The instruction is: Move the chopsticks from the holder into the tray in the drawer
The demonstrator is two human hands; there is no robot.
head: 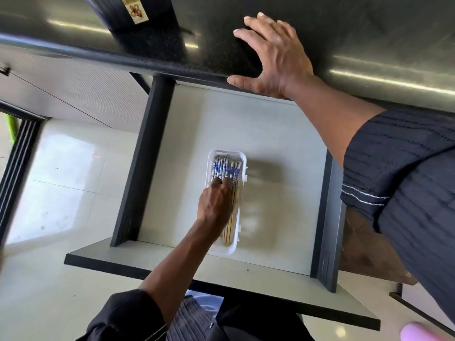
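Glossy dark countertop, pale, perhaps tiled, floor.

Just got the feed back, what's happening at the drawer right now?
A person stands over an open drawer. Their left hand is down in the white tray, fingers resting on the bundle of blue-patterned chopsticks lying lengthwise in it. Their right hand is spread flat on the dark countertop above the drawer and holds nothing. The tray sits alone on the drawer floor. The holder cannot be clearly identified in this view.

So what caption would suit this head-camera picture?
Left hand settles chopsticks in the drawer's white tray; right hand rests on the counter.
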